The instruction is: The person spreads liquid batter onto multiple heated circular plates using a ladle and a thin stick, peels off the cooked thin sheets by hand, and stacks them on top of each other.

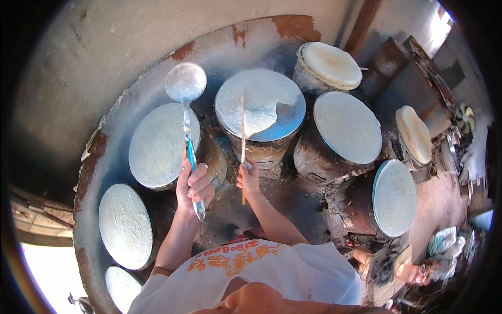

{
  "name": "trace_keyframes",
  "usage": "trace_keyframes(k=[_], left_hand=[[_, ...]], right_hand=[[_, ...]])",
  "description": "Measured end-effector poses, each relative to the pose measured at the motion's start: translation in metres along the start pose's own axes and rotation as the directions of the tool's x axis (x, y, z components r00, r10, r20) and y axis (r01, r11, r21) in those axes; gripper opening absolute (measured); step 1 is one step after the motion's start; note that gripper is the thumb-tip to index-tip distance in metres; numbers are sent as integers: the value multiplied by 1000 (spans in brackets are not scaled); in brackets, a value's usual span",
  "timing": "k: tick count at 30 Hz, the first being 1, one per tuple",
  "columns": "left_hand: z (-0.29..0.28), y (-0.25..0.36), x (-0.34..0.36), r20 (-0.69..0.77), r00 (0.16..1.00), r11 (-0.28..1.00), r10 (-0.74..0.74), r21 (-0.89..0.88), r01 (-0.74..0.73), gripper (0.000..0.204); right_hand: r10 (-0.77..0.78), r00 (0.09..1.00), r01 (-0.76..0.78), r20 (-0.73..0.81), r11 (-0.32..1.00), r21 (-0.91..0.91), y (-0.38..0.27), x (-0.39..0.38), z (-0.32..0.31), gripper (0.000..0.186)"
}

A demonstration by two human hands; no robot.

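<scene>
Left hand: Your left hand (pixel 196 186) holds a ladle (pixel 187 125), with your fingers curled tight around its shiny, blue-and-silver handle.
Ladle: It points up and away from you. Its round bowl is in the air, near the curved wall (pixel 141 99) and to the left of the middle plate.
Right hand: Your right hand (pixel 249 178) has its fingers closed around a thin wooden stick (pixel 242 133), pinching it near its lower end.
Stick: It stands almost straight up in your view. Its top part crosses over the middle plate and the batter.
Middle plate: This round plate (pixel 289 124) sits on top of a drum, just past your right hand. Bare bluish metal shows at its lower right.
Batter: The white batter (pixel 261 118) lies on the middle plate, with a thick blob beside the stick and a ragged edge.
Left side: Three round plates (pixel 164 145) there have white tops.
Right side: Two more white-topped plates (pixel 348 127) sit on drums.
Flat cakes: One pile (pixel 330 64) is at the upper right of the middle plate; another pile (pixel 413 135) is farther right.
</scene>
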State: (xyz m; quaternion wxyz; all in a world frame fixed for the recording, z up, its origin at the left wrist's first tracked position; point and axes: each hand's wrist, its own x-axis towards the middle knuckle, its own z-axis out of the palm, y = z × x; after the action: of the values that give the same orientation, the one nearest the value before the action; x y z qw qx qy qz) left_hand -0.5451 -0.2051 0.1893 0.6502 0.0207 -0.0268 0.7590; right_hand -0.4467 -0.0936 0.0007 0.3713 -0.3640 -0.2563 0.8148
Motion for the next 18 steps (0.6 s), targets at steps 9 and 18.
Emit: trace_keyframes(k=[9, 18], left_hand=[[7, -9, -21, -38, 999, 987, -36, 154, 42, 30], [-6, -12, 5, 1, 1000, 764, -7, 645, 5, 52]], right_hand=[[-235, 923, 212, -304, 971, -108, -54, 32, -3, 26], [7, 996, -33, -86, 955, -296, -106, -37, -124, 42]])
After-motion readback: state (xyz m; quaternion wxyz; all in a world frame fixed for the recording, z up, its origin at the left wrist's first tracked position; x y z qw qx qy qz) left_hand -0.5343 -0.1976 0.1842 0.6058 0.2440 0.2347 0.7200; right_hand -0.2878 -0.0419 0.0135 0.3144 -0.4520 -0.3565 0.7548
